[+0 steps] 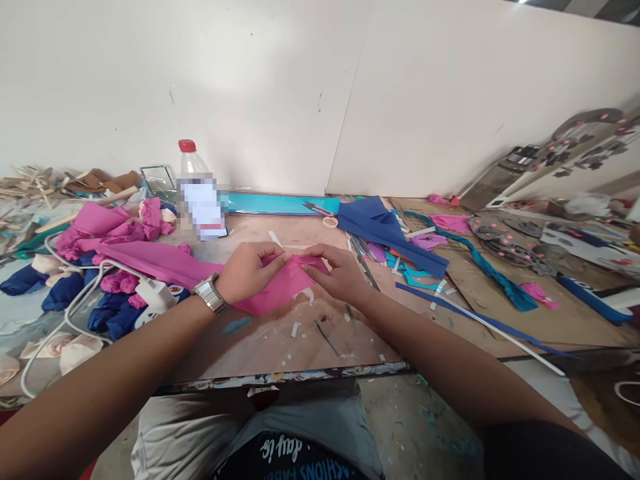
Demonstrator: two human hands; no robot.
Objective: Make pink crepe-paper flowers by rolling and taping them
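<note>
A strip of bright pink crepe paper (270, 291) stretches across the middle of the table, its long tail trailing off to the left. My left hand (247, 272), with a metal watch (210, 293) on its wrist, pinches the strip's upper edge. Close beside it, my right hand (336, 272) grips the same edge between thumb and fingers. The two sets of fingertips almost meet, and a small fold of the pink material shows between them. Below the right hand lies a whitish scrap (306, 295).
At left are pink and navy rolled pieces (117, 230), a white cable (65, 320) and a charger (156, 293). A phone (204, 207) leans by a bottle (193, 160). Scissors (320, 208), navy sheets (385, 230) and a white stick (510, 333) lie right of centre.
</note>
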